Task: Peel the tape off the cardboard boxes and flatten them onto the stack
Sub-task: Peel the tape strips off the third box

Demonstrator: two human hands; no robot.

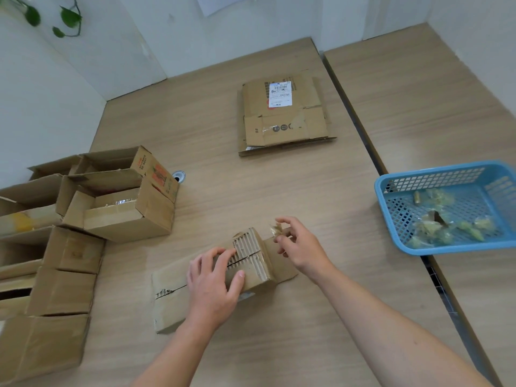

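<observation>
— Where's the box (pixel 171 298)?
— At six o'clock on the table (pixel 279 191), torn corrugated face up. The left hand (pixel 212 286) grips it, fingers curled over the top, thumb on the near side.
— And the right hand (pixel 300 248)?
— At the box's two o'clock corner, pinching a crumpled tape scrap (pixel 276 229) between thumb and fingertips.
— The stack (pixel 282 121)?
— Flattened, at twelve. Blue basket (pixel 418 172) at three, more boxes (pixel 122 208) at nine.

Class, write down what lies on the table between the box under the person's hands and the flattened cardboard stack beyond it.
Nothing lies there: the head view shows only bare table top from the box to the flattened stack.
</observation>
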